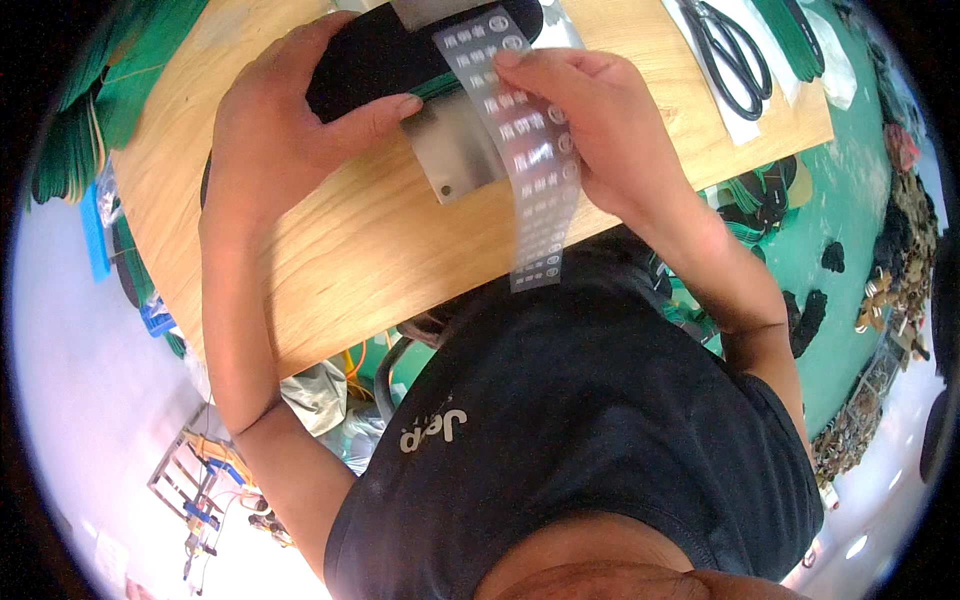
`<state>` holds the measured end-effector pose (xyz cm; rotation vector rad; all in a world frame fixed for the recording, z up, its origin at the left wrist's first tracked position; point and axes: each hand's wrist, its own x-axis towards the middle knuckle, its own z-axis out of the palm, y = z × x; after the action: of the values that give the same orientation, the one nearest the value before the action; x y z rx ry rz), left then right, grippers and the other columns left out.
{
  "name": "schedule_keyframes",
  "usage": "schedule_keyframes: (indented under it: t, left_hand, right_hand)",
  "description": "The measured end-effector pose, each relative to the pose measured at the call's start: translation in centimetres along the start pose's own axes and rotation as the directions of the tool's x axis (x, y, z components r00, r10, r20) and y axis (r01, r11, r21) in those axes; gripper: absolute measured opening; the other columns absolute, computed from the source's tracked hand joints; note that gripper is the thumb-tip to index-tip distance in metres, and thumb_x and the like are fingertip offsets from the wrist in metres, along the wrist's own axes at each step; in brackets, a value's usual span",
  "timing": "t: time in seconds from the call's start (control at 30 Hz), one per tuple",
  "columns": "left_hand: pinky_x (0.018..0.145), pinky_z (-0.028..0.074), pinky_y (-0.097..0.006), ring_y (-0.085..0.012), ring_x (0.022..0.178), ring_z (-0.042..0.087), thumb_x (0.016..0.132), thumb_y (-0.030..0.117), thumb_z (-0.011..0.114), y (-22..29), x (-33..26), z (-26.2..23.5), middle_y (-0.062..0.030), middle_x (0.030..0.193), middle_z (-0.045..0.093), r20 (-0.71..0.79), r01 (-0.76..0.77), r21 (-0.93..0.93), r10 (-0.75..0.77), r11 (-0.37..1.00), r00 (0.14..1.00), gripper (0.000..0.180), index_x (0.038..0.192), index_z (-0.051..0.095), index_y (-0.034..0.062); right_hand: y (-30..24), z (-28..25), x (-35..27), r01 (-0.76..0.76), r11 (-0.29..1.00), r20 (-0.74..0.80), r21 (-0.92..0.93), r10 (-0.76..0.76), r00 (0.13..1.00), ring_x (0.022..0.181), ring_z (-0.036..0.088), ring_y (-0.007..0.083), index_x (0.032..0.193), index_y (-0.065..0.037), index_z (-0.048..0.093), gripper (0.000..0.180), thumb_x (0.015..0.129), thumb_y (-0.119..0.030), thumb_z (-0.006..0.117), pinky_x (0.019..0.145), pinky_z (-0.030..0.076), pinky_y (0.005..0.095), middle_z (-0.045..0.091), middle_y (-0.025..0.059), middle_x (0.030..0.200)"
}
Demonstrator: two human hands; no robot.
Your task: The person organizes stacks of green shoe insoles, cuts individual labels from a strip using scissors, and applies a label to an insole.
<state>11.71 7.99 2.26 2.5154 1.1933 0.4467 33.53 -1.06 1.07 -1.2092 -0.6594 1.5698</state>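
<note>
My left hand point(290, 120) is spread around a black insole-shaped pad point(375, 60) with a green edge, thumb along its near side and fingers at its far side. A flat metal plate point(455, 150) with a small hole lies below the pad, and another metal piece point(425, 10) covers part of its top. Between thumb and fingers, my right hand point(610, 120) pinches a translucent strip of printed labels point(535, 185). The strip crosses over the pad's right part and the plate, and its lower end hangs near the table's front edge.
The wooden table point(380, 260) has its near edge before my body. Black looped handles or cord point(735, 60) lie on white paper at the right, beside green-edged black pads point(795, 40). Green stacked sheets point(75, 150) stand at the left. Dark pieces litter the green floor point(850, 190).
</note>
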Motion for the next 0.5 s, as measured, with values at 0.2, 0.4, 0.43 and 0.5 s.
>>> schedule_keyframes:
  t: [0.2, 0.4, 0.43, 0.5]
  left_hand:
    - [0.085, 0.051, -0.035, -0.0256, 0.099, 0.066, 0.072, 0.037, 0.082, 0.3, 0.0, 0.3, -0.0167, 0.108, 0.067, -0.037, -0.007, 0.012, 0.008, 1.000, 0.999, 0.068, 0.124, 0.058, 0.0015]
    - [0.086, 0.051, -0.034, -0.0248, 0.100, 0.066, 0.072, 0.034, 0.083, 0.2, 0.2, 0.1, -0.0166, 0.109, 0.067, 0.012, -0.002, -0.002, 0.002, 1.000, 1.000, 0.068, 0.126, 0.057, 0.0010]
    - [0.087, 0.051, -0.034, -0.0243, 0.100, 0.066, 0.072, 0.034, 0.083, 0.1, 0.1, 0.2, -0.0168, 0.109, 0.068, 0.001, -0.008, -0.008, 0.008, 1.000, 1.000, 0.069, 0.126, 0.057, 0.0005]
    - [0.087, 0.051, -0.034, -0.0235, 0.100, 0.066, 0.072, 0.032, 0.084, -0.1, 0.0, 0.3, -0.0170, 0.109, 0.068, -0.021, -0.019, -0.021, 0.018, 1.000, 1.000, 0.069, 0.126, 0.056, -0.0005]
  right_hand:
    - [0.5, -0.4, 1.1, 0.035, 0.999, 0.004, 0.039, -0.035, 0.999, 0.061, 0.062, 0.0116, 0.087, 0.001, 0.067, 0.024, 0.091, -0.023, 0.065, 0.052, 0.052, 0.0253, 0.066, 0.0063, 0.077]
    - [0.5, -0.4, 1.0, 0.046, 0.998, 0.009, 0.031, -0.046, 0.999, 0.063, 0.062, 0.0087, 0.089, 0.001, 0.067, 0.024, 0.092, -0.023, 0.064, 0.055, 0.050, 0.0215, 0.067, 0.0054, 0.079]
    - [0.4, -0.5, 1.0, 0.040, 0.999, 0.030, 0.032, -0.041, 0.999, 0.064, 0.063, 0.0071, 0.090, 0.000, 0.067, 0.023, 0.093, -0.023, 0.064, 0.056, 0.049, 0.0195, 0.068, 0.0048, 0.080]
    - [1.0, -0.9, 1.3, 0.040, 0.999, -0.002, 0.024, -0.040, 0.999, 0.063, 0.062, 0.0071, 0.090, 0.000, 0.067, 0.023, 0.093, -0.023, 0.064, 0.056, 0.049, 0.0196, 0.068, 0.0048, 0.079]
